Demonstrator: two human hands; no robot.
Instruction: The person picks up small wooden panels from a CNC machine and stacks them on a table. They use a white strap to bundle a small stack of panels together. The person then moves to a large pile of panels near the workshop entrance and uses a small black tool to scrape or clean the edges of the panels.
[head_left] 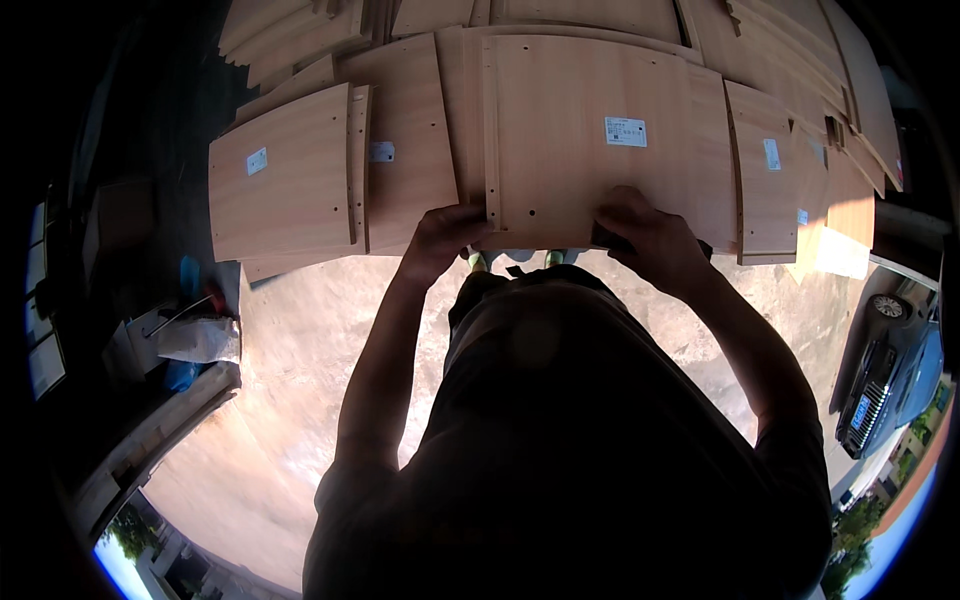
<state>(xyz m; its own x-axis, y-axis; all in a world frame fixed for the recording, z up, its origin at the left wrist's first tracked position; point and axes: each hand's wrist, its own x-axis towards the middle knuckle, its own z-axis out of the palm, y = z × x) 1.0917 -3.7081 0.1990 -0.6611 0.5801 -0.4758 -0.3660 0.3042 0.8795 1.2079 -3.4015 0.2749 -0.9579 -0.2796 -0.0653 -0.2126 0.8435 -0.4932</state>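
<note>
Two hands on one board: your left hand (pixel 440 235) and right hand (pixel 645 235) are set apart, each clamped on the near edge of the wood panel (pixel 590 140) straight in front of you. Left hand grips the near-left corner beside the drilled edge strip; right hand grips the near edge further right, fingers curled under. Something dark sits under the right palm, can't tell what.

Panel is pale wood-look, with a white label (pixel 625 131) near its middle and small holes along the left side. It sits at the front of a spread of similar panels (pixel 290 175), overlapping them; whether its near edge is lifted or resting can't be told. More boards fan out behind and to the right. Below is the concrete floor (pixel 300 350), with your shoe tips just under the panel edge. A white bag (pixel 198 340) lies off to your left, a parked car (pixel 890 380) far right.

Step, as judged: getting hold of this panel at the pile. Next move calls for an even grip on both sides and keeping the board level so it doesn't drag the neighbours.
</note>
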